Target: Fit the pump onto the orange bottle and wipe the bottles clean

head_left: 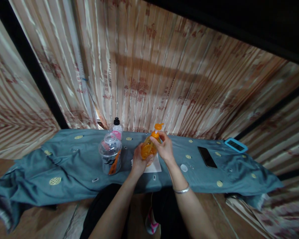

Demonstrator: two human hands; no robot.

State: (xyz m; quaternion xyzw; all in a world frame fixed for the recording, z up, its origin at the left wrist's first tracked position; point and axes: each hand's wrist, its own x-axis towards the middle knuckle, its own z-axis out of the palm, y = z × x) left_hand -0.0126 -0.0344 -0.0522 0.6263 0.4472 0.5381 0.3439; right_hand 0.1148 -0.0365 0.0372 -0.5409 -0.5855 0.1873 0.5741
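My left hand [140, 160] is wrapped round the body of an orange pump bottle [147, 151], which leans to the right above the cloth. At the bottle's neck, my right hand [164, 146] is closed on the orange collar [154, 134] just under the raised pump head [158, 126]. Part of the bottle is hidden behind my fingers. Beneath it lies a white sheet of paper [154, 167], partly covered by my hands. Left of my left hand stands a clear wide plastic bottle [110, 154] without a cap. A white round cap [183, 168] lies right of my right wrist.
Behind the clear bottle stands a pink-labelled bottle [118, 130] with a black top. A dark phone [207, 157] and a blue-framed object [236, 145] lie to the right on the blue-green cloth [72, 166]. A pleated patterned curtain [144, 73] hangs behind.
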